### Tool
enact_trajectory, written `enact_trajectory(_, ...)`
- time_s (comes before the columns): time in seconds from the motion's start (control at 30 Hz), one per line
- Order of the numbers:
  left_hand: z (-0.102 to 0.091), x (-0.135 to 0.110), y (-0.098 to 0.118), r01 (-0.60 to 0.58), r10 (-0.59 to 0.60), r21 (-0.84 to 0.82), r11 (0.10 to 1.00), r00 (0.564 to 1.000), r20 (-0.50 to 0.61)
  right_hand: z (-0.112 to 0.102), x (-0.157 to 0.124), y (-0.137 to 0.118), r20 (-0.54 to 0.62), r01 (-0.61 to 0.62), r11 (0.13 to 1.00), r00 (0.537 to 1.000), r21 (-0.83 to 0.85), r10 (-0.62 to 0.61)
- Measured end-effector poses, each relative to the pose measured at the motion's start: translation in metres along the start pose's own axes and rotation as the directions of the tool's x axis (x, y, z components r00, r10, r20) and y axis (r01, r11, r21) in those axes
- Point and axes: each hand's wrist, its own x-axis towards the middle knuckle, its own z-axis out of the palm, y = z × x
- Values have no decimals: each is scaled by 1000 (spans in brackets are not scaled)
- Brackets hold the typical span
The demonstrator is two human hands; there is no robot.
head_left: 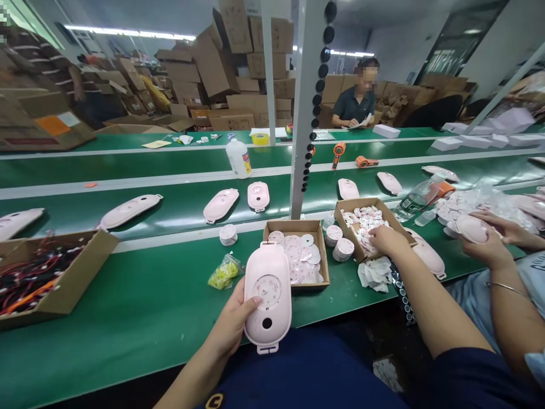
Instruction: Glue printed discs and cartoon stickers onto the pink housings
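Note:
My left hand (232, 318) is closed around an oval pale-pink plastic casing (272, 272), held upright in front of me. The thumb lies on its front face beside a round, printed disc; a black round hole sits below that. My right hand (387, 241) reaches into a cardboard box (400, 224) of small printed paper pieces (361, 218). Its fingers are bent together among the pieces, and what they pinch, if anything, cannot be made out. Behind the casing stands another cardboard box (326, 250) with round printed stickers (298, 250) in it.
Rolls of printed stickers (343, 250) stand between the boxes. A bag of yellow-green bits (225, 272) lies left; a box of wires (38, 278) is farther left. More casings (221, 204) lie on the green belt behind a post (300, 113). A co-worker's hands (489, 244) hold a pink part at right.

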Motion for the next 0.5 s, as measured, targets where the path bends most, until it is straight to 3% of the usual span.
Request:
enact_trajectory(0.13,-1,1,0,10,-10,-15,1000,1000,27,-3,25,-26,-35,136,991,990,-12,-137)
enact_trajectory(0.3,-6,-3,-5,-61,67,-73,995,995,73,-11,52,-69,-39,363,931,931,-21,-364)
enact_trajectory(0.5,-16,-1,-11,-172,189,-132,976,973,132,3,71,-93,-131,419,906,897,-62,-423)
